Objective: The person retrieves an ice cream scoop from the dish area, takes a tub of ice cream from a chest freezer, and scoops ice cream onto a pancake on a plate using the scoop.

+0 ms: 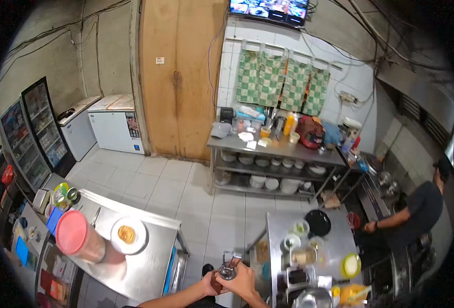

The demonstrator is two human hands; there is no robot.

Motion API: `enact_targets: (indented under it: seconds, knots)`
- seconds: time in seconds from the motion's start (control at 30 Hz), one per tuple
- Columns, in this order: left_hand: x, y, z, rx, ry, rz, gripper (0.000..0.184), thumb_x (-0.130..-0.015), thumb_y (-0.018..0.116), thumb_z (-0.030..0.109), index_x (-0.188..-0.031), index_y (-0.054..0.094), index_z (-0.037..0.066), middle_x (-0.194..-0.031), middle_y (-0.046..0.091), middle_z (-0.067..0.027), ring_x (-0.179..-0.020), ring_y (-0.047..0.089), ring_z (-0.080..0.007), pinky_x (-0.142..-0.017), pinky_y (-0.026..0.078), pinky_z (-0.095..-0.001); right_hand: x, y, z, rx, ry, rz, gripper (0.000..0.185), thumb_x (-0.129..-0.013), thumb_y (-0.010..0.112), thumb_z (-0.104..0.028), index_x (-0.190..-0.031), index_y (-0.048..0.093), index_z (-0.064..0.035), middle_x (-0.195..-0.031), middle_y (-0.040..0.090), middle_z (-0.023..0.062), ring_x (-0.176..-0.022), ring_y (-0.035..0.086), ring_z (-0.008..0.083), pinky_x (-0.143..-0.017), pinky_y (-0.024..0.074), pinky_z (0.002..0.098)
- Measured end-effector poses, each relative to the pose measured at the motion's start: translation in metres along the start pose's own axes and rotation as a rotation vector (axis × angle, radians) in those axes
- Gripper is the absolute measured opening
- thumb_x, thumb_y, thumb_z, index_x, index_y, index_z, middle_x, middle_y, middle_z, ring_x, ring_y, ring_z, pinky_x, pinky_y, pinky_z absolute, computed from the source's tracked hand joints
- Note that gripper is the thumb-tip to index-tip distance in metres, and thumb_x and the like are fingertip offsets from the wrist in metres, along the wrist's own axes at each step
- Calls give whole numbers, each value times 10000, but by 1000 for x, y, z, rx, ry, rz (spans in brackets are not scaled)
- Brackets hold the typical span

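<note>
Low in the middle of the view, my left hand and my right hand come together around a small shiny object that looks like glass or metal, with a squarish metal part at its top. Fingers of both hands are curled about it, and its lower part is hidden by them. To the left, on a steel table, a white plate holds a round, flat golden-brown food. Beside the plate stands a large clear tub with a pink lid.
On the right, a steel table bears a black pan, small bowls, and a yellow-rimmed container. A person in dark clothes stands beyond it at the stove. Tiled floor runs between the tables toward a steel shelf unit.
</note>
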State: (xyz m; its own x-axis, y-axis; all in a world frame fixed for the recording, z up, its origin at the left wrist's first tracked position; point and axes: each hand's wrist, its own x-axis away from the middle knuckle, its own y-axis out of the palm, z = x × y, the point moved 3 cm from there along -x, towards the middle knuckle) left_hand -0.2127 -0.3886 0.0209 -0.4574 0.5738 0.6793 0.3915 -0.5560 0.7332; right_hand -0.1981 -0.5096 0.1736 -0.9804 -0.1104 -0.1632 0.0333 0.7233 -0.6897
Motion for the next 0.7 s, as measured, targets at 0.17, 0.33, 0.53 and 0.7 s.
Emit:
enact_targets:
  seconds: [0.17,0.33,0.53,0.7]
  knots:
    - [-150,8,161,-102,50,45,179,-1000,554,215,-1026,635,57,-962,705,-94,-856,698,-246,-854,606,-492,-170,-2,20,75,41,59,557,-655,845,-426,-1022,683,-40,-839,731,168,-800,731,341,-746,566,430]
    - [-237,72,308,-174,154,79,202,-937,707,231,-980,688,35,-926,724,-117,-704,713,-218,-617,638,-394,-325,-1,32,-59,13,50,453,-653,878,-166,-1008,650,-1,-914,713,124,-815,697,222,-712,565,362]
    - [-224,122,457,-37,388,212,238,-913,738,220,-1019,634,33,-931,699,-91,-741,696,-227,-590,606,-335,-508,32,56,-143,-200,-158,472,-674,840,-30,-1081,615,51,-1018,690,141,-876,679,215,-708,577,323]
    - [-208,75,560,-57,760,417,322,-910,700,270,-1138,556,95,-844,628,-59,-599,600,-153,-584,562,-316,-643,93,13,-70,-531,-333,475,-650,849,-88,-1065,637,5,-938,710,122,-830,700,246,-728,558,355]
